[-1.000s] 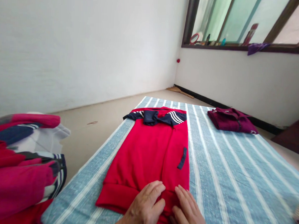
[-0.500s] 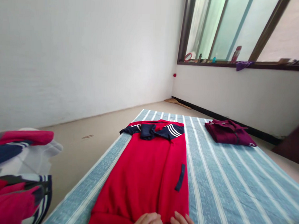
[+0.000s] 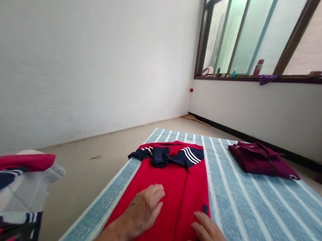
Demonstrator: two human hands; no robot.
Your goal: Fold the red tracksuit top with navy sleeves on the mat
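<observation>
On the striped blue sheet (image 3: 253, 209) we press open palms, left hand (image 3: 143, 210) and right hand (image 3: 208, 236), flat on the half-folded red shirt (image 3: 171, 192), sleeves in, body unfolded; folded maroon shirt (image 3: 260, 162) at 2 o'clock.

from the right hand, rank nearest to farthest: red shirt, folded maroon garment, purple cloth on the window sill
1. red shirt, under the right hand.
2. folded maroon garment, farther back on the right of the striped sheet.
3. purple cloth, up on the window sill.

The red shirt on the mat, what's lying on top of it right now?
Both hands rest flat on the red shirt: the left hand and right hand. Its navy striped sleeves lie folded across the top. The cloth beneath the palms is covered.
</observation>
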